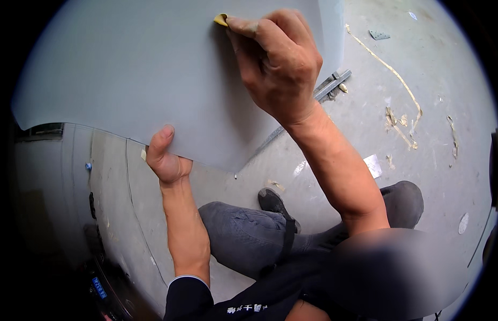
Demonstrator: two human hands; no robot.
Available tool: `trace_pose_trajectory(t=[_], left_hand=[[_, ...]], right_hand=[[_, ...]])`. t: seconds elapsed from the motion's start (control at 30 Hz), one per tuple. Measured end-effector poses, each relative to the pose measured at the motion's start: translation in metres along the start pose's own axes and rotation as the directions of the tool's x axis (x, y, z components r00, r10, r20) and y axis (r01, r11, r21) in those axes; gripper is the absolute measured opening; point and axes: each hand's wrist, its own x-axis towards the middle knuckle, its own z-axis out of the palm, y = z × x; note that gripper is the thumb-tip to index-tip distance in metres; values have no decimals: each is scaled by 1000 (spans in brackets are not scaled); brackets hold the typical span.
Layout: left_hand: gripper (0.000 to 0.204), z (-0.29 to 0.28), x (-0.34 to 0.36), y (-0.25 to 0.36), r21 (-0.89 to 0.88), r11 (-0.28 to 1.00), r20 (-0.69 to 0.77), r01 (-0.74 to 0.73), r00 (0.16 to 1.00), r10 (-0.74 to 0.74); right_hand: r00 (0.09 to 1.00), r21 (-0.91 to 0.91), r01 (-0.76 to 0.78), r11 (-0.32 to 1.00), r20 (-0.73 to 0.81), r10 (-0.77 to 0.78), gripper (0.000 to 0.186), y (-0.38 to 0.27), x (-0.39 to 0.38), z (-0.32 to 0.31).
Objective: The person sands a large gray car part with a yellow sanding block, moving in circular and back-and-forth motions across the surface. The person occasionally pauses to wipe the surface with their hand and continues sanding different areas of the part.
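A large smooth grey panel (126, 69) fills the upper left, its near edge facing me. My left hand (171, 163) grips that edge, the thumb on the upper face and the other fingers hidden underneath. Over the panel's right part, my right hand (283, 64) is closed in a pinch. Between its thumb and fingertips is a small curled yellow piece of what looks like sandpaper (221, 20), at the panel's surface.
A metal bar (341, 80) juts out beneath the panel's right edge. On the concrete floor lie a long tape strip (388, 67), crumpled tape (401, 122) and a perforated grey scrap (379, 35). My bent knee (233, 230) is below the panel. A dark car (112, 283) stands lower left.
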Motion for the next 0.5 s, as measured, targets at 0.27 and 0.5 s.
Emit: trace_pose_trajectory(t=[0.27, 0.5], left_hand=[[47, 19, 0, 2, 47, 999, -69, 13, 998, -10], [47, 12, -4, 1, 102, 993, -197, -54, 978, 73]], right_hand=[[998, 25, 59, 998, -35, -58, 22, -2, 11, 12], [996, -40, 14, 999, 88, -11, 22, -7, -24, -9]])
